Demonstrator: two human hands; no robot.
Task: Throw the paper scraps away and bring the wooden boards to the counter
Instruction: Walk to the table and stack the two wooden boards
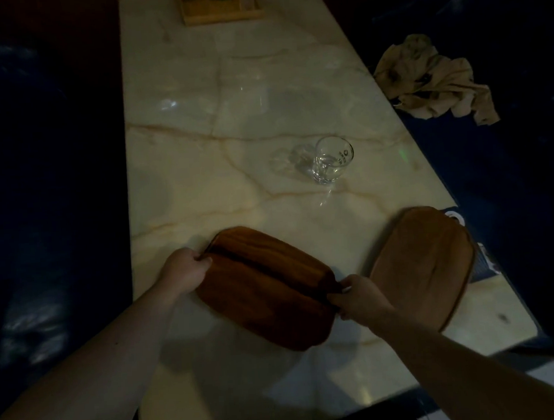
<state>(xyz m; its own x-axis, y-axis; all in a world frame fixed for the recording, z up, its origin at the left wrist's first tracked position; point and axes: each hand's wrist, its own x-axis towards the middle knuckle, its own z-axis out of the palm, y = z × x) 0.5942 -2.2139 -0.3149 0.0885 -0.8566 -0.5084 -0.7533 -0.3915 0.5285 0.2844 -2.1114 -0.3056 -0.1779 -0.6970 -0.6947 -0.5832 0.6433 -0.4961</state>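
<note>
On the pale, veined marble surface (216,93), a clear drinking glass (332,159) stands upright beyond the boards, well apart from both hands; whether it holds liquid cannot be determined. At the far end of the surface sits a light wooden holder (221,13) with a dark item inside it, cut off by the frame edge and not identifiable.

The dark reddish-brown wooden board with rounded corners (267,288) lies nearest the viewer, angled diagonally. A dark line runs lengthwise across its top; whether this marks a groove or the edge of a second stacked board cannot be determined. The left hand (185,269) is closed on the board's far-left end, fingers curled over the edge. The right hand (359,297) is closed on the opposite, near-right end, fingers pinching the rim. Whether the board is lifted clear of the surface cannot be determined.

A second, lighter brown oval wooden board (425,262) lies flat just to the right of the right hand, near the right edge of the surface. It partly covers a dark blue printed card (481,262) at that edge.

A crumpled beige paper scrap (436,80) rests off the surface on the dark blue seat (510,169) to the right, well apart from both hands.
</note>
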